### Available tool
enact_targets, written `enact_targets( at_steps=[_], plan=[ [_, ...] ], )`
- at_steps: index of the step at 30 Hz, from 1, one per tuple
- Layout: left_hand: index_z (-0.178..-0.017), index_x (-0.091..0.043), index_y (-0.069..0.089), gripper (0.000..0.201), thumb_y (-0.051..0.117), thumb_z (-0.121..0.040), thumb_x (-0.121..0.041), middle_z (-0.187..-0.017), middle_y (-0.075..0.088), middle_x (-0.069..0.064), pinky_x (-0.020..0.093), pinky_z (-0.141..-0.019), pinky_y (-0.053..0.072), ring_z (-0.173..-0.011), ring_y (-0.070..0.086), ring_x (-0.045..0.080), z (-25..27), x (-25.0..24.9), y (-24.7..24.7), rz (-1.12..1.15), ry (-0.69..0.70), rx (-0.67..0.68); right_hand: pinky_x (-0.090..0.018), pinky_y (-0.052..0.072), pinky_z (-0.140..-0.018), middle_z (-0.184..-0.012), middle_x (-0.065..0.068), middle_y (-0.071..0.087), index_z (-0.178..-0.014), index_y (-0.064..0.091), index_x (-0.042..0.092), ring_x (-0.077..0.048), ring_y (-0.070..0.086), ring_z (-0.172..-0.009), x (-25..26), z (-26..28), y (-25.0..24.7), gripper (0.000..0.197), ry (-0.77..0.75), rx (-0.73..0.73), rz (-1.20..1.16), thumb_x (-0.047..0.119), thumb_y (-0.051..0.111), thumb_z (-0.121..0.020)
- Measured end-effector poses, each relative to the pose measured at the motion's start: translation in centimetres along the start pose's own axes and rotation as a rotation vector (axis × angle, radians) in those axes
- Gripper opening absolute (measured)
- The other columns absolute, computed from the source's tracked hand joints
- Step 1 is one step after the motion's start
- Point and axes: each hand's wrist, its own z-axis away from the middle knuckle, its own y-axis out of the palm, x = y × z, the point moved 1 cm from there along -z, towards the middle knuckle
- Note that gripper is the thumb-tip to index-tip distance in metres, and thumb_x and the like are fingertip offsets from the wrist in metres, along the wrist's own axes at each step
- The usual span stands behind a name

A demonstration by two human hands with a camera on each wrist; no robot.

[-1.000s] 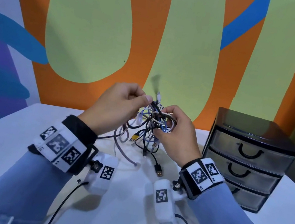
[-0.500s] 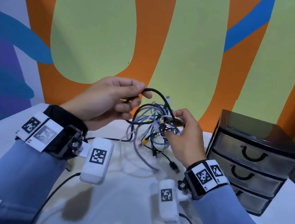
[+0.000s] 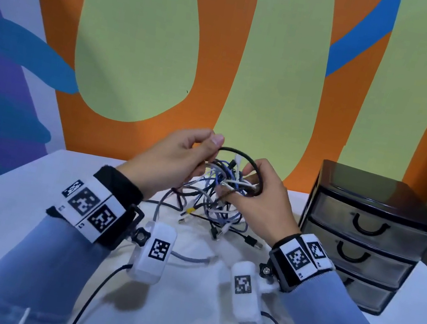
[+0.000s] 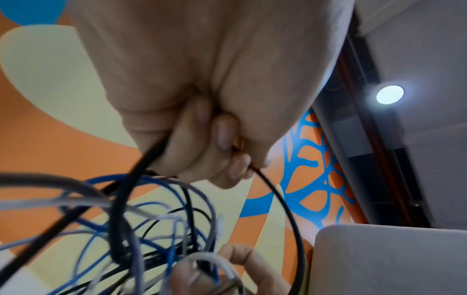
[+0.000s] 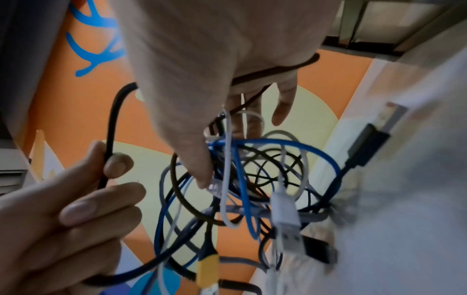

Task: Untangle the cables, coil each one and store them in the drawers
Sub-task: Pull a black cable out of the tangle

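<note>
A tangle of cables point(image 3: 218, 191), black, blue, white and grey, hangs between both hands above the white table point(image 3: 12, 212). My left hand point(image 3: 179, 155) pinches a black cable point(image 3: 236, 153) that arches over to the right hand; the left wrist view shows the fingers curled round this black cable point(image 4: 285, 201). My right hand point(image 3: 255, 195) grips the knot of the tangle, with loops of the cable bundle point(image 5: 252, 179) round its fingers. Loose plugs trail onto the table, among them a black USB plug point(image 3: 251, 241) and a yellow-collared plug point(image 5: 207, 269).
A black three-drawer unit point(image 3: 364, 237) stands on the table at the right, all drawers shut. A painted orange and green wall rises close behind the table. Black leads from the wrist cameras point(image 3: 153, 251) run back toward me.
The left hand has pulled a loop of black cable up out of the tangle, then moved back in toward the right hand. The right hand keeps hold of the knot.
</note>
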Motion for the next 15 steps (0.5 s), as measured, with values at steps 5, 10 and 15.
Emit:
enact_targets(
  at_steps=[5, 10, 15],
  plan=[
    [-0.084, -0.016, 0.055, 0.035, 0.052, -0.109, -0.041, -0.056, 0.037, 0.001, 0.02, -0.04, 0.01, -0.046, 0.017, 0.013, 1.2, -1.2, -0.7, 0.037, -0.21, 0.214, -0.054, 0.057, -0.058, -0.078, -0.003, 0.067, -0.1, 0.053, 0.034, -0.035, 0.065, -0.069, -1.5, -0.7, 0.1, 0.039, 0.001, -0.106, 0.123, 0.018, 0.083, -0.081],
    [-0.092, -0.013, 0.064, 0.035, 0.054, -0.104, -0.044, -0.063, 0.046, 0.004, 0.017, -0.036, 0.01, -0.043, 0.017, 0.01, 2.5, -3.3, -2.0, 0.117, -0.227, 0.263, -0.03, 0.035, -0.05, -0.086, -0.007, 0.061, -0.098, 0.05, 0.033, -0.027, 0.051, -0.066, -2.8, -1.3, -1.2, 0.044, 0.053, -0.28, 0.207, -0.001, 0.072, -0.081],
    [-0.092, -0.013, 0.067, 0.02, 0.064, -0.105, -0.028, -0.076, 0.066, 0.008, 0.022, -0.049, 0.042, -0.058, 0.054, 0.017, 1.1, -1.3, -1.3, -0.041, -0.185, 0.032, -0.018, 0.041, -0.06, -0.106, 0.0, 0.05, -0.106, 0.054, 0.036, -0.007, 0.054, -0.089, -1.9, -1.0, -0.9, 0.05, -0.015, -0.298, 0.238, 0.006, 0.084, -0.079]
  ],
)
